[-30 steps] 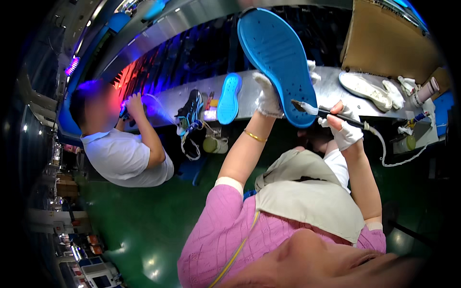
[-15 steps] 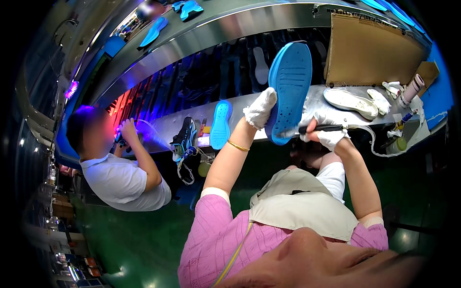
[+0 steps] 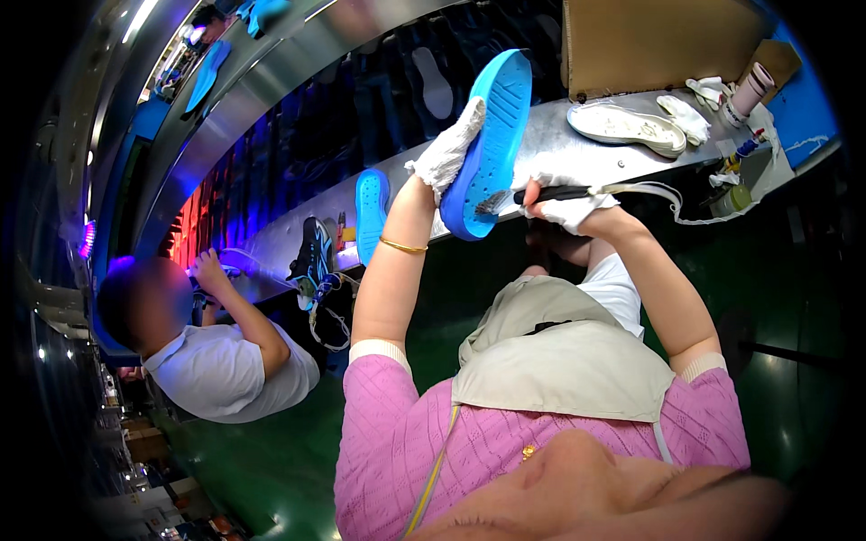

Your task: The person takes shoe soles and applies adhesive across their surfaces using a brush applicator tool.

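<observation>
In my gloved left hand (image 3: pixel 451 149) is a blue shoe sole (image 3: pixel 498 113), held tilted by its left edge above the bench front; the fingers behind it are partly hidden. My right hand (image 3: pixel 568 203), in a white glove with bare fingertips showing, grips the black handle of a brush (image 3: pixel 566 193). Its dark bristles lie against the heel end of the sole. From the handle's rear a pale tube runs right. Another blue sole (image 3: pixel 371 212) rests on the bench left of my left forearm.
The metal bench (image 3: pixel 622 160) carries a white shoe (image 3: pixel 625 126), a pink cylinder (image 3: pixel 750 90) and a dark shoe (image 3: pixel 312 257). A cardboard sheet (image 3: pixel 663 45) stands behind. To my left, a co-worker in a white shirt (image 3: pixel 234 365) works with raised hands. Soles lie on the dark rack.
The view has shifted, so the bench sits differently in it. The held sole has turned slightly and tilts more to the right at its top. Brush and sole stay in my hands.
</observation>
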